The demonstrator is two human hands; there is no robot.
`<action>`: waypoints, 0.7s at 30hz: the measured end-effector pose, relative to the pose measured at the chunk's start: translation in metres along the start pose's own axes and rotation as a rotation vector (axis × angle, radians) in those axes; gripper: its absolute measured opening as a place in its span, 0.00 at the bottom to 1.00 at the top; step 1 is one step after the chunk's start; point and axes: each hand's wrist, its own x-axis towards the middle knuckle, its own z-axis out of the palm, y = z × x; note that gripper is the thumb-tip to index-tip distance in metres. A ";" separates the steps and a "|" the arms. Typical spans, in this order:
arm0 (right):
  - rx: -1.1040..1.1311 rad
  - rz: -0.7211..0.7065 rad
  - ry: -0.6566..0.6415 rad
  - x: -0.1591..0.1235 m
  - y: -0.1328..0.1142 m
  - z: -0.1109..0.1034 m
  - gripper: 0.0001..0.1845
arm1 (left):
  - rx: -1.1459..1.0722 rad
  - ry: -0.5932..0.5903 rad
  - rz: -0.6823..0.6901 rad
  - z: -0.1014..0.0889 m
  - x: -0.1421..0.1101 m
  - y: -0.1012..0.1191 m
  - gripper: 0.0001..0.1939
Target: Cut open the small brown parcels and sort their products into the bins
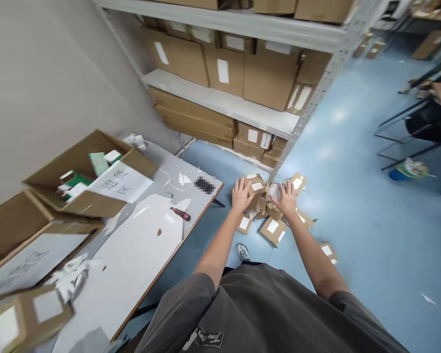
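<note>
My left hand (241, 196) is stretched forward with its fingers apart, beside a small cardboard box (257, 186) with white labels. To its right, my right hand (287, 200) also has its fingers spread, close to a white piece (275, 190) among the brown cardboard. Whether either hand touches the cardboard below is hard to make out. Under and around both hands lies a loose pile of small cardboard boxes on the floor, among them a labelled box (273, 229) near my shoe. Some boxes in the pile look torn or opened.
Left stands a table (139, 255) with a red-and-black utility knife (181, 214), paper scraps and large open cartons (95, 201). Ahead rises a metal shelf (220, 103) full of cartons, its upright close to the pile. A stray box (328, 252) and a blue bin (407, 171) are right.
</note>
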 end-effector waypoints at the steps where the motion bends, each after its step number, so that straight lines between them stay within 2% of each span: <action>1: 0.011 -0.048 0.007 0.010 -0.011 0.004 0.42 | 0.012 0.020 -0.059 -0.009 -0.008 -0.017 0.39; 3: 0.060 -0.157 0.016 0.031 -0.044 0.010 0.42 | 0.043 0.065 -0.189 -0.030 -0.030 -0.053 0.38; 6: 0.161 -0.350 0.007 0.056 -0.114 0.016 0.42 | 0.093 0.158 -0.396 -0.064 -0.079 -0.107 0.36; 9: 0.233 -0.579 -0.026 0.060 -0.203 0.020 0.43 | 0.145 0.256 -0.601 -0.099 -0.151 -0.151 0.35; 11: 0.282 -0.741 -0.053 0.047 -0.270 0.021 0.43 | 0.171 0.320 -0.742 -0.121 -0.211 -0.172 0.35; 13: 0.336 -0.909 -0.098 0.018 -0.337 0.020 0.43 | 0.186 0.385 -0.904 -0.139 -0.280 -0.185 0.36; 15: 0.384 -1.088 -0.155 -0.028 -0.399 0.017 0.43 | 0.194 0.447 -1.073 -0.152 -0.355 -0.190 0.37; 18: 0.444 -1.349 -0.223 -0.120 -0.478 0.007 0.42 | 0.203 0.528 -1.294 -0.157 -0.475 -0.182 0.37; 21: 0.467 -1.590 -0.258 -0.233 -0.536 -0.008 0.41 | 0.205 0.627 -1.486 -0.148 -0.595 -0.158 0.35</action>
